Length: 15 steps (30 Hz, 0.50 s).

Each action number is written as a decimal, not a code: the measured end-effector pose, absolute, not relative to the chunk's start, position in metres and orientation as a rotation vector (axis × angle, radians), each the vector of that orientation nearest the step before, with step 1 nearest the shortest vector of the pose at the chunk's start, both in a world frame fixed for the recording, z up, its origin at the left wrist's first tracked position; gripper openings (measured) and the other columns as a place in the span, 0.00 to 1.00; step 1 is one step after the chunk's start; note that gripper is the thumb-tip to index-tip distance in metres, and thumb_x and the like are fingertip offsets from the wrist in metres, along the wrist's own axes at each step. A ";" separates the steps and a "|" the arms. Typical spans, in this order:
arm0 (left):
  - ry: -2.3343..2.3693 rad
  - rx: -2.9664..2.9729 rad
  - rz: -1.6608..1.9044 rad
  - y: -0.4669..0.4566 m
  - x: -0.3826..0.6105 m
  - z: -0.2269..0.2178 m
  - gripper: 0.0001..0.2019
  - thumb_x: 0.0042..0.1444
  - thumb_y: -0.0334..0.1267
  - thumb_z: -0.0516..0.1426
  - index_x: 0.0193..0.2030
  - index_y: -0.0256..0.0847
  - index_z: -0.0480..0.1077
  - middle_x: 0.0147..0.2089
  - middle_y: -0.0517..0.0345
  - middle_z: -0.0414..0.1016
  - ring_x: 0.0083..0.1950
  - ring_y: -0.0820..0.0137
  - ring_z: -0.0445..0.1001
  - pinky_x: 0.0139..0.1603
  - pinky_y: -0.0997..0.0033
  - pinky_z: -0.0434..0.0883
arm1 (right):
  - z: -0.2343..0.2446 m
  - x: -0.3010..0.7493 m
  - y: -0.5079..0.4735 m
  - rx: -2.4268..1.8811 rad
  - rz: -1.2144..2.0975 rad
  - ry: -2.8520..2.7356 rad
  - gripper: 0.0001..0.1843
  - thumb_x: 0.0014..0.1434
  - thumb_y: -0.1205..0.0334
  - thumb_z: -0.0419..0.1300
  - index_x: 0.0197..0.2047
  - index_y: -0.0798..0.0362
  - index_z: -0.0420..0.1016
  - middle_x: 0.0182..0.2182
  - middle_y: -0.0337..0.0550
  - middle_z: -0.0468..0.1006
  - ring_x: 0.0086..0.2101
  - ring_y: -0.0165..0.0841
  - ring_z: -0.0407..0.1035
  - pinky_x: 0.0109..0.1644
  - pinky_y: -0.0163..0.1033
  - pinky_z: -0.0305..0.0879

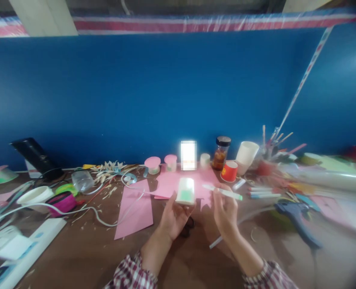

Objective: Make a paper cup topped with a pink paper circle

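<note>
My left hand [175, 218] is closed round the lower part of a small white paper cup [186, 188], which has a green patch on the side facing me. In my right hand [226, 212] is a white marker pen [228, 193] with a green end, pinched between thumb and fingers. Its other tip points left toward the cup, and a gap separates the two. Pink paper sheets [165, 184] lie on the table behind and under my hands. Farther back stand two small cups with pink paper discs on top, one being the left pink-topped cup [153, 164].
At right lie several markers [263, 192] and a grey-blue glue gun [298, 220]. A red paper cup [229, 171], a dark-lidded jar [221, 152] and a white cup [247, 154] stand behind. A power strip [42, 249] with white cables occupies the left. A blue partition [135, 88] closes the back.
</note>
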<state>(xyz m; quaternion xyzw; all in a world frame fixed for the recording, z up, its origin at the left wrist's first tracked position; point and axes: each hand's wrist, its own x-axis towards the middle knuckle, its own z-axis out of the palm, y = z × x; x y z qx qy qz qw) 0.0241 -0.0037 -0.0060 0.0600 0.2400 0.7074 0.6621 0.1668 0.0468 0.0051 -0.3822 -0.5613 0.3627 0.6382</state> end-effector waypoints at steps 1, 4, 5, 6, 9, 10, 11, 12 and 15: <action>0.546 0.146 1.576 -0.004 0.024 -0.006 0.12 0.61 0.42 0.57 0.39 0.33 0.74 0.35 0.50 0.81 0.38 0.64 0.79 0.49 0.59 0.75 | 0.002 0.166 0.048 -0.870 0.835 -1.286 0.17 0.62 0.50 0.58 0.44 0.55 0.71 0.25 0.40 0.76 0.23 0.31 0.71 0.21 0.32 0.67; 0.544 0.161 1.535 -0.003 0.025 -0.007 0.14 0.62 0.44 0.55 0.37 0.33 0.74 0.31 0.52 0.80 0.34 0.67 0.78 0.49 0.61 0.75 | -0.005 0.163 0.047 -0.870 0.862 -1.304 0.17 0.66 0.51 0.54 0.50 0.55 0.70 0.31 0.44 0.78 0.25 0.31 0.73 0.24 0.33 0.69; 0.539 0.163 1.540 -0.003 0.026 -0.007 0.15 0.63 0.44 0.55 0.37 0.33 0.74 0.31 0.53 0.80 0.32 0.69 0.78 0.48 0.63 0.75 | -0.007 0.162 0.046 -0.871 0.862 -1.325 0.17 0.67 0.52 0.52 0.51 0.54 0.69 0.32 0.45 0.79 0.26 0.31 0.74 0.25 0.33 0.71; 0.533 0.165 1.553 -0.002 0.026 -0.007 0.15 0.63 0.44 0.54 0.38 0.32 0.74 0.31 0.53 0.80 0.32 0.70 0.78 0.47 0.65 0.75 | -0.008 0.161 0.044 -0.868 0.841 -1.357 0.16 0.68 0.54 0.50 0.52 0.54 0.68 0.34 0.46 0.80 0.27 0.32 0.75 0.27 0.35 0.72; 0.519 0.188 1.625 0.000 0.028 -0.005 0.16 0.64 0.45 0.53 0.44 0.32 0.74 0.38 0.50 0.81 0.37 0.69 0.79 0.46 0.68 0.76 | -0.007 0.157 0.038 -0.828 0.673 -1.516 0.14 0.67 0.58 0.52 0.53 0.53 0.67 0.39 0.49 0.81 0.34 0.35 0.78 0.36 0.40 0.75; 0.519 0.191 1.644 0.001 0.028 -0.005 0.17 0.64 0.45 0.52 0.45 0.32 0.73 0.40 0.50 0.81 0.39 0.68 0.79 0.46 0.68 0.76 | -0.007 0.157 0.036 -0.816 0.607 -1.573 0.14 0.65 0.59 0.54 0.53 0.53 0.67 0.40 0.49 0.81 0.36 0.36 0.78 0.38 0.41 0.75; 0.523 0.191 1.658 0.001 0.028 -0.005 0.17 0.64 0.46 0.52 0.46 0.32 0.73 0.40 0.49 0.81 0.39 0.68 0.79 0.46 0.68 0.76 | -0.006 0.156 0.034 -0.805 0.553 -1.625 0.14 0.64 0.60 0.56 0.52 0.53 0.67 0.40 0.50 0.81 0.37 0.37 0.78 0.39 0.41 0.75; 0.529 0.187 1.667 0.002 0.027 -0.005 0.18 0.65 0.46 0.52 0.45 0.32 0.73 0.40 0.49 0.81 0.39 0.68 0.79 0.45 0.69 0.76 | -0.006 0.156 0.033 -0.797 0.515 -1.672 0.14 0.62 0.60 0.58 0.51 0.53 0.67 0.40 0.49 0.81 0.37 0.37 0.78 0.39 0.40 0.75; 0.530 0.178 1.677 0.003 0.025 -0.007 0.18 0.65 0.46 0.52 0.43 0.30 0.73 0.36 0.49 0.80 0.34 0.70 0.78 0.40 0.73 0.76 | -0.007 0.155 0.029 -0.778 0.436 -1.769 0.12 0.61 0.61 0.60 0.48 0.52 0.69 0.36 0.46 0.82 0.34 0.36 0.78 0.38 0.38 0.74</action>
